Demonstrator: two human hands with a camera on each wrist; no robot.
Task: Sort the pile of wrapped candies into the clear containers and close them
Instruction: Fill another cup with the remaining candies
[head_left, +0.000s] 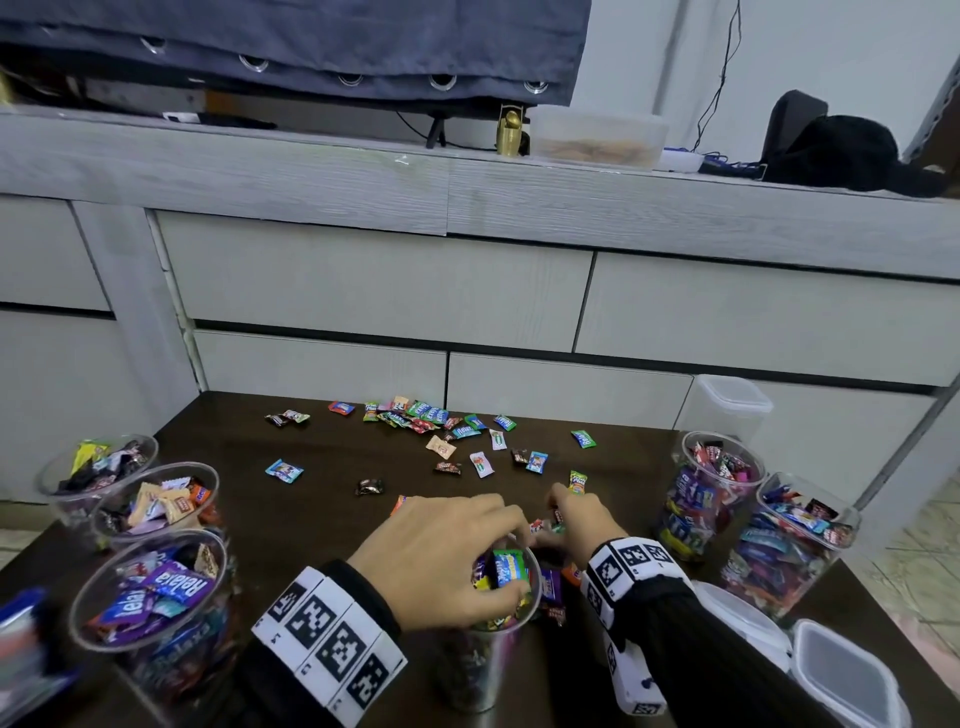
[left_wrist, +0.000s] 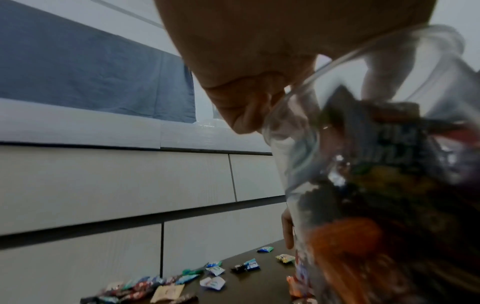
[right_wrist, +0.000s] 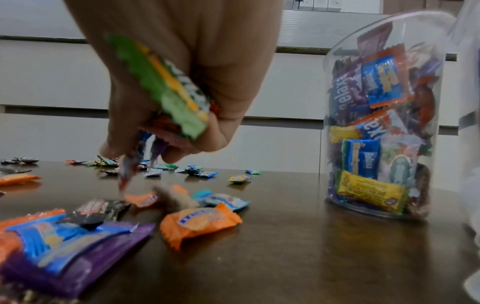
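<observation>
Dark brown wood makes up the table (head_left: 291, 525), which fills the lower half of the head view, with loose wrapped candies (head_left: 441, 431) scattered across its far middle. Low in the centre of that view, the left hand (head_left: 441, 551) reaches into the mouth of a clear cup (head_left: 483, 660) packed with sweets; its fingers (head_left: 498, 597) curl over the rim and close on wrappers at the top of the cup. Just right of it, the right hand (head_left: 576, 519) is down among a small cluster of candies on the table. In the right wrist view, that hand's fingers (right_wrist: 124, 131) are bunched together and clamped on several candies at once, among them a green and yellow wrapper (right_wrist: 168, 92) held against the palm, while an orange candy (right_wrist: 200, 220) and a purple one (right_wrist: 78, 257) lie on the table below.

Three clear tubs (head_left: 150, 582) of sorted candies stand at the lower left of the head view, and two tall clear jars (head_left: 711, 499) stand at the right, all open. Two plastic lids (head_left: 841, 675) lie at the lower right corner. A pale grey cabinet (head_left: 384, 270) runs across the top half of the frame.
</observation>
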